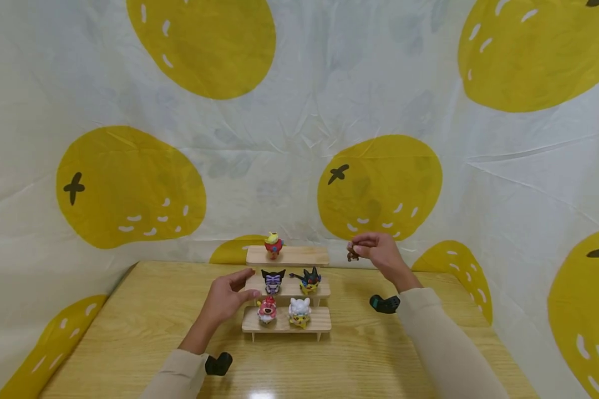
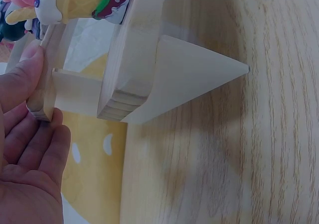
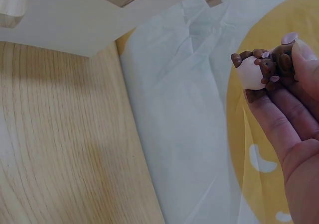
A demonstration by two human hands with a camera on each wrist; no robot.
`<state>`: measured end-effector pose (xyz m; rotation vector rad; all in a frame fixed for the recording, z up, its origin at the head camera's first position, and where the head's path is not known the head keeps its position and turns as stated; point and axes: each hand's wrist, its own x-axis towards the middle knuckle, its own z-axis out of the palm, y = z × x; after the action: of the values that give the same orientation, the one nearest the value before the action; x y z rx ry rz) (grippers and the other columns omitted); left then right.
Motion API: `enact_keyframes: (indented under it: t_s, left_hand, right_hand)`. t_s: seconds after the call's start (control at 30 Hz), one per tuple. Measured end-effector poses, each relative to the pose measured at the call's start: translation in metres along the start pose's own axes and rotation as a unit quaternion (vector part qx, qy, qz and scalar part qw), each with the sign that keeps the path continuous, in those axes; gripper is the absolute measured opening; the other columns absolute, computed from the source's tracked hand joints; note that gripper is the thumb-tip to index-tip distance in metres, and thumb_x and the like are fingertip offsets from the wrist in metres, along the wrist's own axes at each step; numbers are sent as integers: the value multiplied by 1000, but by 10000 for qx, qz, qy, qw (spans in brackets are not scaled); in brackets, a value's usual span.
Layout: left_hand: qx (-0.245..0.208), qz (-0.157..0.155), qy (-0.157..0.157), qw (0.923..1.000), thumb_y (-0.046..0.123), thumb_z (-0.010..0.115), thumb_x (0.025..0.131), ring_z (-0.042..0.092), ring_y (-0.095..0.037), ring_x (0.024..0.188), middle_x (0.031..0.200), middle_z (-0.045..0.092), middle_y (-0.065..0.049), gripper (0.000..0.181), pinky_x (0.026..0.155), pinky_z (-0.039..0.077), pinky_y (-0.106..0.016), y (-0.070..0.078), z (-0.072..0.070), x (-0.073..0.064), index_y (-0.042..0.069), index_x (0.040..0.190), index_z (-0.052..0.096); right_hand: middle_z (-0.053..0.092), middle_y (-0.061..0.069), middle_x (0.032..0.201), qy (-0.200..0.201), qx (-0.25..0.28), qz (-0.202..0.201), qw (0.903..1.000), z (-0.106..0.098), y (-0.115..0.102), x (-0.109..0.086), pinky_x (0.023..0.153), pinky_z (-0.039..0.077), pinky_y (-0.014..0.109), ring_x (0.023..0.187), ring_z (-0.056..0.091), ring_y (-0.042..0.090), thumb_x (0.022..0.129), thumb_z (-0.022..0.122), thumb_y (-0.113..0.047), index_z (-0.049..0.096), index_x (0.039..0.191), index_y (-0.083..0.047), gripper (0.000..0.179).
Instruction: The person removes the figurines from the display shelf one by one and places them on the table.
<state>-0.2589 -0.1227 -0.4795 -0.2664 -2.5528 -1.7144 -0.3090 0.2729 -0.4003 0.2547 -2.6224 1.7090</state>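
Backing the wooden table (image 1: 145, 316) hangs patterned white sheeting (image 1: 289, 188).

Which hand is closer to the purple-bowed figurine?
Left hand: it grips the middle shelf just left of that figurine. The right hand is farther, beyond the shelf's right end.

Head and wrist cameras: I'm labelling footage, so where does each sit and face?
Head: on the head, facing forward and down at the three-tier pale wooden stand; left hand, right hand and beige sleeves show.
Left wrist: on that wrist, facing the stand's end; left hand shows.
Right wrist: on that wrist, facing the brown, white-bellied figurine; right hand shows.
Head and right wrist share that figurine.
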Motion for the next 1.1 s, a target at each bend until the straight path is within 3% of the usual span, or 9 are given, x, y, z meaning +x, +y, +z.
enact_keyframes:
  t_s: [0.27, 0.53, 0.73, 0.9, 1.1]
  left_hand:
    - [-76, 18, -58, 10000, 10, 80, 92, 59, -37, 139, 147, 63, -17, 57, 112, 52, -48, 2, 1, 0, 3, 145, 61]
    - [-52, -1, -39, 10000, 11, 81, 92, 59, -36, 139, 147, 63, -18, 58, 113, 52, -47, 2, 0, 0, 2, 145, 60]
    - [-34, -10, -51, 10000, 12, 81, 91, 59, -37, 139, 147, 63, -18, 59, 113, 51, -48, 4, -1, 0, 1, 145, 60]
    - [-69, 0, -52, 10000, 12, 81, 91, 59, -37, 139, 147, 63, -19, 59, 113, 51, -48, 5, -2, -1, 1, 146, 60]
    - [-55, 24, -118, 9999, 14, 81, 92, 58, -38, 139, 147, 62, -18, 60, 112, 52, -48, 4, -3, 0, 2, 146, 60]
  right_hand:
    - [75, 19, 127, 16, -35, 12, 10000, -3, 4, 0, 112, 53, 53, 113, 73, 21, 106, 60, -11, 67, 132, 2, 29]
    - [72, 23, 130, 31, -85, -14, 10000, -8, 9, -3, 102, 60, 34, 116, 72, 25, 106, 60, -9, 64, 136, 6, 34]
    - [73, 23, 129, 92, -12, 75, 9999, -11, 14, -5, 106, 59, 43, 108, 74, 12, 105, 60, -7, 63, 135, 8, 33]
    - [74, 21, 127, 85, -55, 64, 9999, -13, 16, -6, 102, 60, 34, 106, 74, 9, 106, 60, -8, 65, 133, 7, 31]
    - [73, 22, 128, 94, 22, 85, 9999, -17, 15, -8, 104, 60, 38, 107, 74, 9, 105, 60, -6, 64, 133, 8, 31]
